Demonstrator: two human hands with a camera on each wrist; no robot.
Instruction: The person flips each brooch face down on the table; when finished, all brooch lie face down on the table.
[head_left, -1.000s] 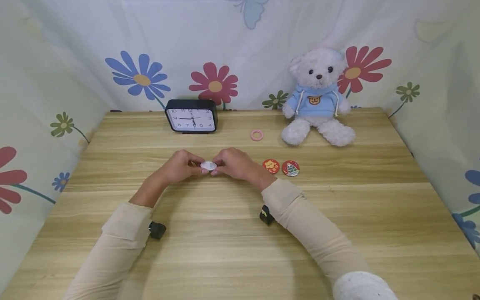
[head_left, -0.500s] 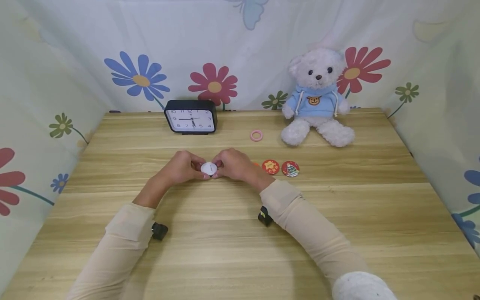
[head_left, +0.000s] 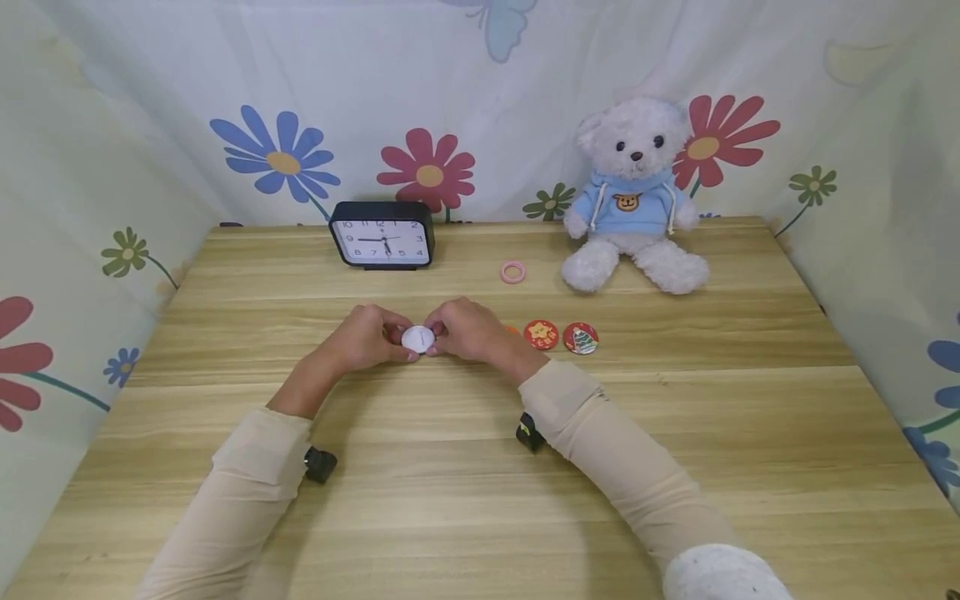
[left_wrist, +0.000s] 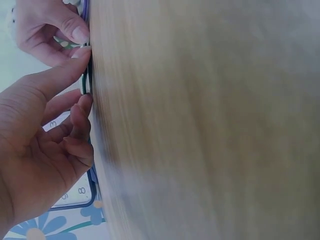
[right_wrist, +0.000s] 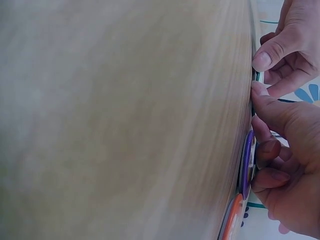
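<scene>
In the head view a small round badge point(head_left: 417, 338) lies low over the wooden table, its white face up with a faint mark on it. My left hand point(head_left: 366, 337) pinches its left edge between thumb and fingers. From the other side, my right hand point(head_left: 471, 332) holds the right edge the same way. The left wrist view shows the badge edge-on as a thin, dark green rim point(left_wrist: 85, 77), close to the tabletop. Near my right fingers in the right wrist view are a purple-edged badge point(right_wrist: 246, 162) and an orange-edged badge point(right_wrist: 232, 217).
Right of my right wrist lie a red star badge point(head_left: 541, 334) and a red Christmas tree badge point(head_left: 581, 338). Behind are a pink ring point(head_left: 513, 272), a black desk clock point(head_left: 382, 236) and a seated teddy bear point(head_left: 633, 200). Flowered cloth point(head_left: 517, 108) encloses the table.
The badge has turned from a slant to nearly flat, so its white face shows rounder, and it sits slightly closer to me. Both hands keep their hold with little movement.
</scene>
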